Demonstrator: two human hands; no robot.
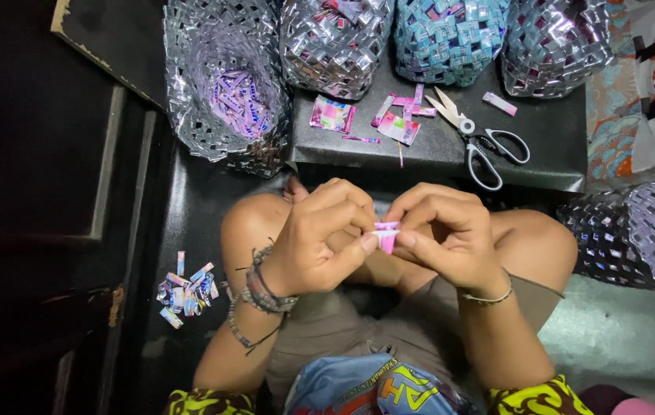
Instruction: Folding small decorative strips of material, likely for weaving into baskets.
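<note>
Both my hands meet over my lap and pinch one small folded pink-and-white wrapper strip (386, 235). My left hand (320, 234), with cord bracelets at the wrist, grips it from the left with thumb and fingertips. My right hand (439, 230), with a thin bracelet, grips it from the right. Most of the strip is hidden between the fingertips.
A dark low board (542, 154) ahead carries scissors (477, 138) and several loose wrapper pieces (396, 119). Woven foil baskets stand behind it, one open basket (223, 92) holding folded purple strips. A small pile of folded strips (185, 292) lies on the floor to my left. Another woven piece (642, 230) rests at right.
</note>
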